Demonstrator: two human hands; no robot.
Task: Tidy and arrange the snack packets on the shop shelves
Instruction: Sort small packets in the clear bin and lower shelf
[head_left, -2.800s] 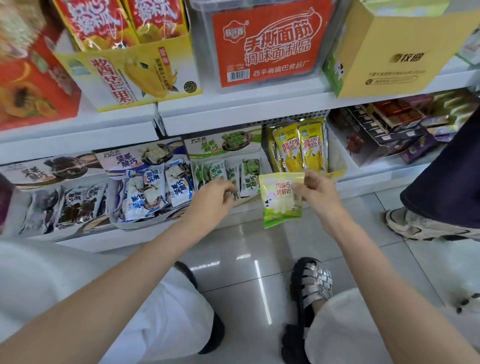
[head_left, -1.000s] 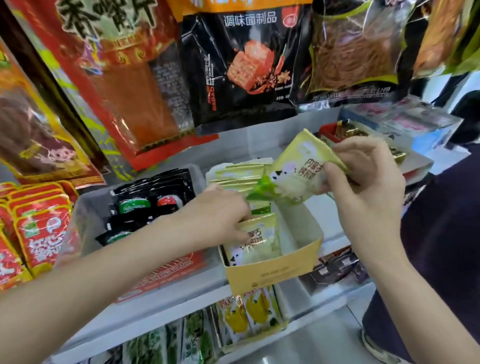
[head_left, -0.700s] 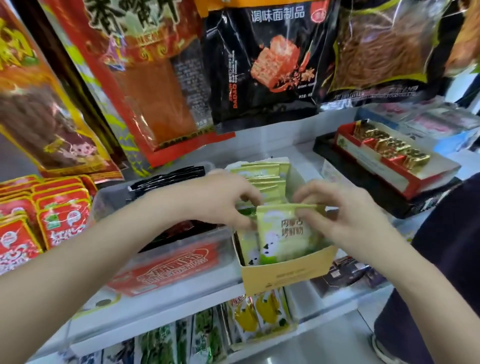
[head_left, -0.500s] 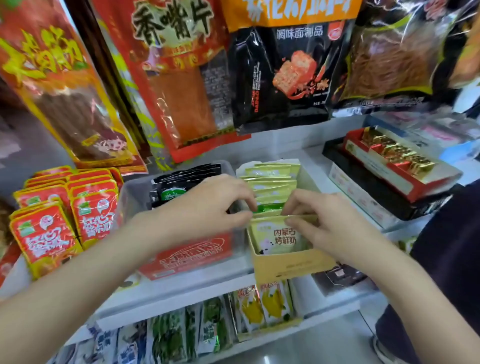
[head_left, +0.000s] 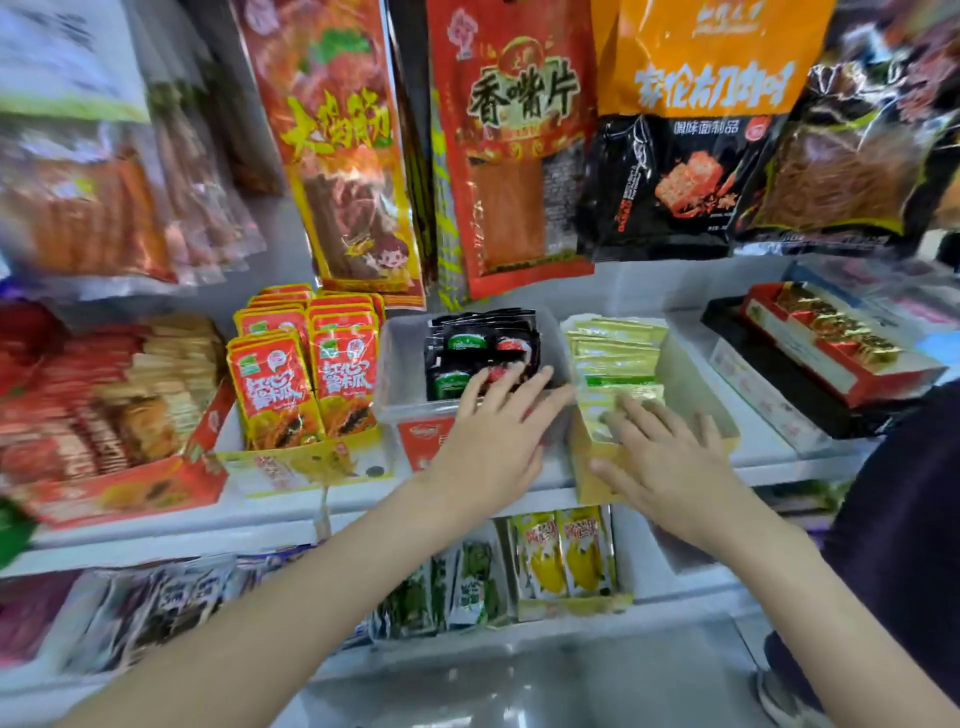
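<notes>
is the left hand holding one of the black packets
No, the left hand lies flat with straight fingers over the clear plastic tub of black packets.

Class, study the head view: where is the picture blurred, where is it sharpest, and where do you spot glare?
Head view: the far-left packets are smeared by motion blur; the red papaya packets and both hands, left hand and right hand, look sharper; glare streaks the hanging bags; wide-angle distortion bends the shelf edge.

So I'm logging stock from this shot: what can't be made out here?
Head view only:
- Front green packets in the yellow box: covered by the right hand.
- Clear tub label: hidden by the left hand.
- Far-left packets: blurred.
- Lower-shelf packets: blurred, print unreadable.
</notes>
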